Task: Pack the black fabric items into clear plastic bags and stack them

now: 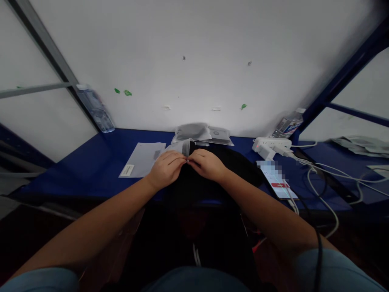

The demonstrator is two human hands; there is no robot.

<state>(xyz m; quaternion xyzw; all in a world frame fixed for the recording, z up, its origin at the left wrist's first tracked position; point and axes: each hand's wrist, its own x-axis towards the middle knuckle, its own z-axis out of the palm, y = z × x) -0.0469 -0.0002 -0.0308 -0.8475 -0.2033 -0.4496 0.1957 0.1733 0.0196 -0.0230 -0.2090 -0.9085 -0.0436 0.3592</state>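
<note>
My left hand (166, 169) and my right hand (206, 164) meet at the middle of the blue table top (91, 170), their fingertips pinched together. Between them, both seem to grip the edge of a clear plastic bag (182, 147) with grey print. The fingers hide the exact grip. Under and beyond my right hand lies a black cloth item (234, 164), perhaps a garment, whose folds are lost in shadow. A white paper envelope (141, 160) with a small label lies just beyond my left hand.
Grey packets in plastic (192, 132) lean against the white wall (182, 61). To the right are a white power strip (270, 144), a smartphone (276, 180) and tangled white cables (331, 174). Plastic bottles (95, 109) stand in the back corners. Blue metal shelf uprights frame both sides.
</note>
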